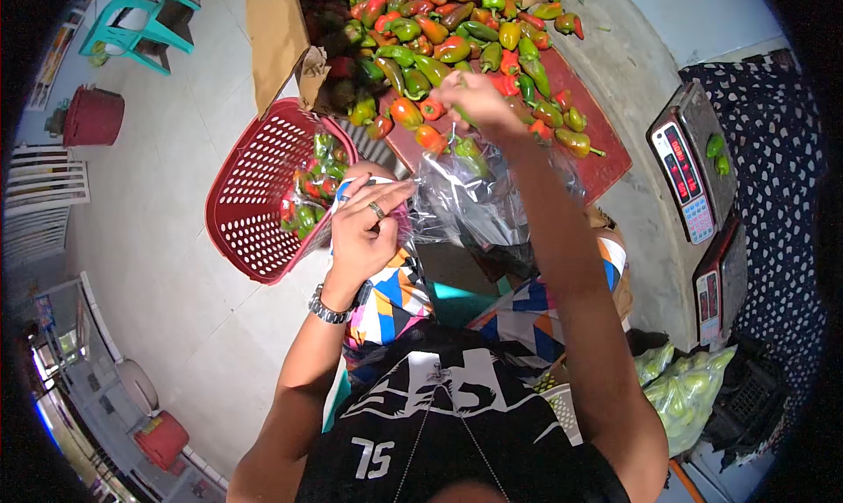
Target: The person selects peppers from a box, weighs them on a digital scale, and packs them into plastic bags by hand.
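Note:
My left hand (369, 222), with a ring and a wristwatch, pinches the edge of a clear plastic bag (465, 191) above my lap. Something green, seemingly a pepper, shows at the bag's mouth. My right hand (479, 104) reaches over the bag to the near side of a pile of red and green peppers (457, 46). Its fingers are bent around a green pepper (465, 117), partly hidden by the hand. The pile lies on a red board (606, 156).
A red perforated basket (241, 196) with bagged peppers stands left, beside a cardboard box (277, 38). At right are two digital scales (683, 174), the farther holding green peppers (718, 154). A bag of green produce (689, 393) sits lower right. A green chair (140, 29) stands upper left.

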